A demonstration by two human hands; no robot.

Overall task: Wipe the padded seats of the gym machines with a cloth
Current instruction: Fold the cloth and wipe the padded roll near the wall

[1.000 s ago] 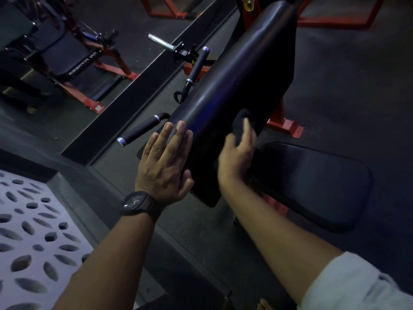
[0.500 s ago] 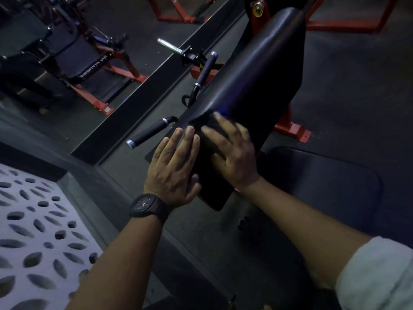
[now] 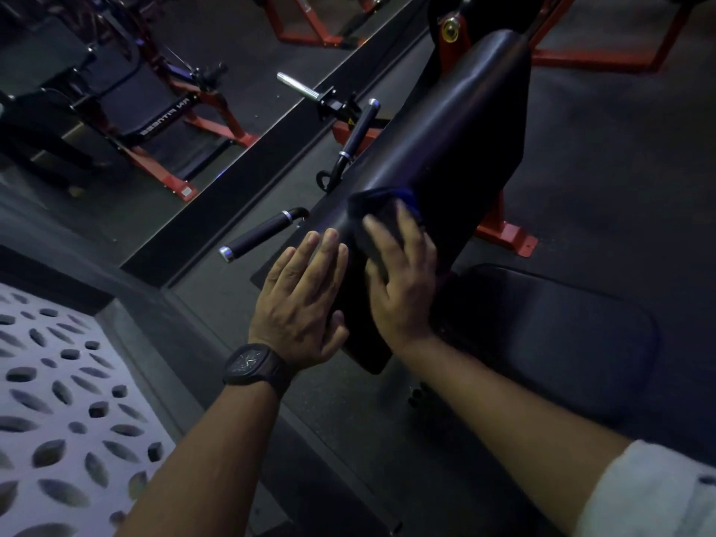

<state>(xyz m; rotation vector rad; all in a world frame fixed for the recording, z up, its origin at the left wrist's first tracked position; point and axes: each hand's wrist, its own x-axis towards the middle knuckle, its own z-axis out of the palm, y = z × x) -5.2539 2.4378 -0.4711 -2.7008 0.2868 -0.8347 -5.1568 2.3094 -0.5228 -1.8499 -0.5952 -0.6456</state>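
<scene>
Dark cloth [image 3: 381, 219] with a bit of blue edge showing: it's bunched up on the near end of the long black padded backrest [image 3: 457, 141], the one that slopes up and away from you towards the red machine frame [image 3: 449, 52]. Your right hand [image 3: 403, 281] lies on top of it, fingers spread and pretty much straight, pressing the cloth flat against the vinyl rather than clutching it. The far end of the cloth pokes out past your fingertips.

Your left hand [image 3: 300, 300] is just beside it, on the left edge of the same pad, palm down and fingers straight and together. It's holding nothing, just resting on the padding. A black square-faced wristwatch [image 3: 253, 364] sits on that wrist, and a pale rolled sleeve [image 3: 658, 494] shows on your right arm.

To the right, lower down, is the flat black padded seat [image 3: 561, 327], with nothing touching it.

Left of the backrest, a black foam grip with chrome ends [image 3: 257, 238] sticks out near your left fingertips. A second black grip [image 3: 358, 129] and a chrome peg [image 3: 296, 85] stand farther back. A red foot plate [image 3: 507, 234] sits on the dark rubber floor [image 3: 620, 168] on the right side. Far left, a wall mirror [image 3: 116, 180] reflects a bench with backwards lettering. Near left there's a white panel with leaf-shaped holes [image 3: 46, 381].
</scene>
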